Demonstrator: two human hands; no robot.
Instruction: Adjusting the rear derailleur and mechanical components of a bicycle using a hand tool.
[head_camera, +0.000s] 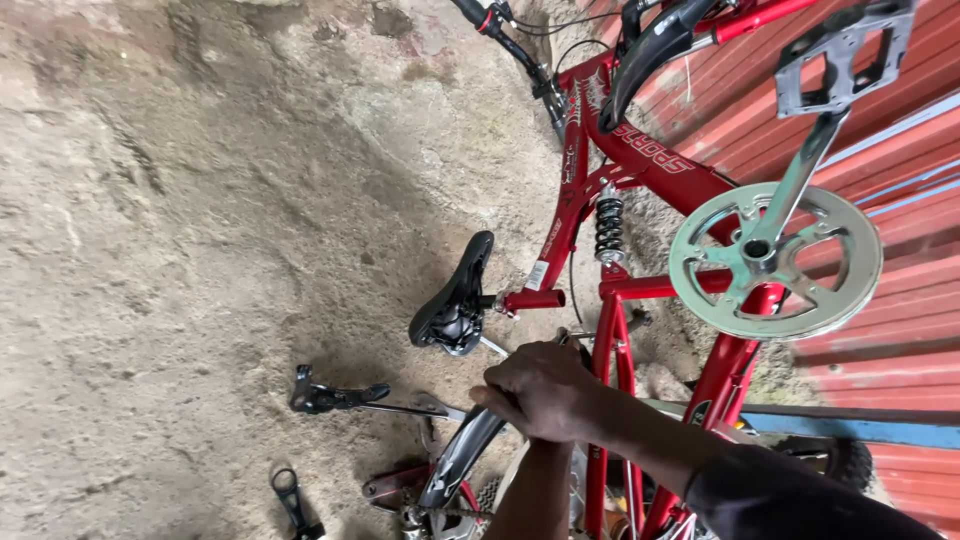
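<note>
Head view looks down on an upturned red bicycle frame (640, 160) standing on a rough dirt floor (180, 200), its black saddle (455, 300) at the middle of the frame. At lower centre, one hand (540, 390) is curled shut around something near the rear of the frame, just above a black mudguard (460, 455); what it grips is hidden under the fingers. Which hand it is cannot be told, and a second forearm rises beneath it with its hand hidden. A silver chainring (775, 262) with crank and black pedal (840, 55) fills the upper right. A coil shock (608, 225) sits between saddle and chainring. Loose tools (335, 398) lie on the floor at lower left.
</note>
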